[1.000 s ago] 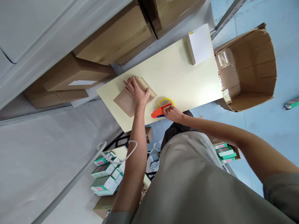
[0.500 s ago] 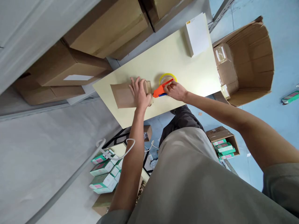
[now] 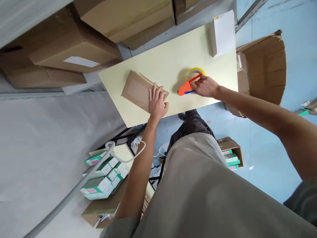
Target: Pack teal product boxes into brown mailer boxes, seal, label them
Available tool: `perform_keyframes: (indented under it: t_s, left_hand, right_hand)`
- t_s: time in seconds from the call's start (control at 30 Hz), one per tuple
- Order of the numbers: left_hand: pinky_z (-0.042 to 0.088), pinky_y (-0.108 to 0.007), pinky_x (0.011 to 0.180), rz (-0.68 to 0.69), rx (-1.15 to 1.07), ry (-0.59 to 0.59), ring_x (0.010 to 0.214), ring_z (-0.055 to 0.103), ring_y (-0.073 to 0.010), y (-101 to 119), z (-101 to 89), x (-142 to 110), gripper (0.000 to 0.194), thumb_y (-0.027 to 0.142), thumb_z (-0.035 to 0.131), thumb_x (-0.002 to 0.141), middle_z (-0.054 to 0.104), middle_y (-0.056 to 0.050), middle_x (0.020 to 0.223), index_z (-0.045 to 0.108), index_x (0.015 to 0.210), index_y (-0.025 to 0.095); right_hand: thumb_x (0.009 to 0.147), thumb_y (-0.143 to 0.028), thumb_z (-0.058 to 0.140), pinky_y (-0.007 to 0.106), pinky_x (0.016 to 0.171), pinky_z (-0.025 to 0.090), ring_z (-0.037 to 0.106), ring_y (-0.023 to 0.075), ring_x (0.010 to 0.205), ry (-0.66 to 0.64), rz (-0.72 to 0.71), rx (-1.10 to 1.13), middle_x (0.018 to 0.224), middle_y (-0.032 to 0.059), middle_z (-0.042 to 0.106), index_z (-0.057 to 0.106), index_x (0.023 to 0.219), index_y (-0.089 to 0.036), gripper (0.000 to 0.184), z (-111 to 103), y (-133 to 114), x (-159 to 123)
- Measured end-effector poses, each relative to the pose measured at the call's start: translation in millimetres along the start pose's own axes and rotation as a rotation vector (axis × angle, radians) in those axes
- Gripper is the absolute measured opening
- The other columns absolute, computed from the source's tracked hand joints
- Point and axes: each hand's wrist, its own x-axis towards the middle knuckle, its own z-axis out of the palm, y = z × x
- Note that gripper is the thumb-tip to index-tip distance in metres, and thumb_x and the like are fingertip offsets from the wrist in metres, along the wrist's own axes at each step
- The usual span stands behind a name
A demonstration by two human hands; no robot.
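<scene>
On the pale table lies a flat brown cardboard box (image 3: 138, 91), turned at a slant. My left hand (image 3: 158, 102) grips its right end, with the fingers over the top and the thumb by the end edge. To the right, my right hand (image 3: 205, 86) is wrapped round the handle of an orange tape dispenser (image 3: 185, 88) with a blue part underneath. A yellow-rimmed roll of tape (image 3: 195, 71) sits in the dispenser. The dispenser's tip points left, towards the box, with a gap between them.
A white box (image 3: 224, 34) stands at the table's (image 3: 168, 56) far right corner. Large cartons (image 3: 128, 19) line the shelf behind. A big open carton (image 3: 266, 71) is on the floor at right. Green-and-white boxes (image 3: 99, 186) are stacked at lower left, near a grey pole (image 3: 71, 195).
The cardboard box has turned, its left end swinging away from me, under my left hand. My right hand has drawn the tape dispenser away from the box to the right. The view has shifted.
</scene>
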Motion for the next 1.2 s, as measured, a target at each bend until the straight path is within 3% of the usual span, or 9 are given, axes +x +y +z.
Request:
perform_keyframes:
  t_s: [0.1,0.2,0.33,0.53,0.7,0.8,0.9,1.03,1.2]
  left_hand:
    - [-0.006,-0.063,0.144,0.011,-0.038,0.017,0.176,0.004,-0.0362,0,2.4,0,0.042,0.019,0.079,0.086,0.050,-0.014,0.170,0.067,0.127,0.022]
    - [-0.005,-0.061,0.144,0.014,-0.123,0.072,0.176,0.008,-0.0324,0,5.5,1,0.033,0.022,0.075,0.093,0.054,-0.014,0.166,0.067,0.124,0.023]
    - [-0.005,-0.061,0.144,0.012,-0.104,0.081,0.175,0.011,-0.0295,1,8.1,2,0.024,0.021,0.061,0.100,0.055,-0.018,0.166,0.068,0.123,0.021]
    - [0.007,-0.062,0.144,0.011,0.193,0.054,0.174,0.021,-0.0302,17,0.0,-1,0.037,0.007,0.051,0.095,0.058,-0.022,0.163,0.067,0.127,0.018]
    - [0.016,-0.065,0.142,-0.005,0.235,0.026,0.172,0.025,-0.0352,39,-11.6,0,0.031,0.009,0.064,0.088,0.062,-0.021,0.157,0.068,0.117,0.020]
    - [0.028,-0.068,0.137,-0.082,0.093,0.136,0.166,0.039,-0.0384,53,-16.5,4,0.024,0.019,0.069,0.091,0.071,-0.017,0.146,0.070,0.115,0.024]
    - [0.051,-0.054,0.126,-0.139,-0.135,0.326,0.143,0.066,-0.0322,71,-25.7,13,0.024,0.023,0.057,0.100,0.077,-0.014,0.134,0.072,0.118,0.029]
    - [0.059,-0.049,0.112,0.074,-0.266,0.655,0.122,0.074,-0.0295,115,-63.2,36,0.027,0.036,0.056,0.108,0.077,-0.014,0.128,0.074,0.127,0.029]
    - [0.063,-0.041,0.102,0.279,-0.227,0.984,0.114,0.074,-0.0250,187,-146.0,83,0.036,0.032,0.058,0.109,0.075,-0.013,0.127,0.070,0.142,0.025]
  right_hand:
    - [0.119,-0.048,0.012,0.048,0.110,0.043,0.074,0.0279,0.104,0.048,0.055,0.005,0.111,0.0279,0.080,0.058,0.137,0.013,0.079,-12,2,8]
    - [0.114,-0.052,0.040,0.053,0.103,0.047,0.074,0.0338,0.099,0.038,0.153,0.040,0.107,0.0251,0.080,0.061,0.136,0.005,0.064,-25,-16,26]
    - [0.105,-0.039,0.053,0.051,0.100,0.048,0.073,0.0371,0.103,-0.008,0.227,0.067,0.113,0.0248,0.080,0.071,0.122,-0.002,0.045,-46,-51,48]
    - [0.104,-0.026,0.049,0.046,0.087,0.051,0.075,0.0357,0.098,0.005,0.419,0.200,0.112,0.0293,0.079,0.077,0.115,-0.003,0.038,-71,-84,67]
    - [0.112,-0.036,0.046,0.048,0.100,0.054,0.077,0.0369,0.106,0.092,0.497,0.266,0.115,0.0328,0.078,0.069,0.130,0.000,0.046,-86,-78,60]
    - [0.114,-0.041,0.048,0.041,0.094,0.057,0.080,0.0350,0.103,0.125,0.531,0.230,0.110,0.0288,0.080,0.066,0.133,-0.003,0.046,-95,-79,42]
    - [0.115,-0.046,0.046,0.036,0.079,0.058,0.081,0.0329,0.101,0.207,0.536,0.211,0.109,0.0223,0.081,0.068,0.123,-0.015,0.038,-110,-82,28]
    - [0.116,-0.056,0.040,0.037,0.069,0.055,0.081,0.0342,0.091,0.445,0.505,0.240,0.102,0.0167,0.081,0.065,0.125,-0.022,0.042,-170,-81,24]
    - [0.115,-0.061,0.043,0.037,0.083,0.056,0.079,0.0369,0.101,0.716,0.410,0.173,0.106,0.0209,0.081,0.060,0.137,-0.011,0.057,-308,-77,52]
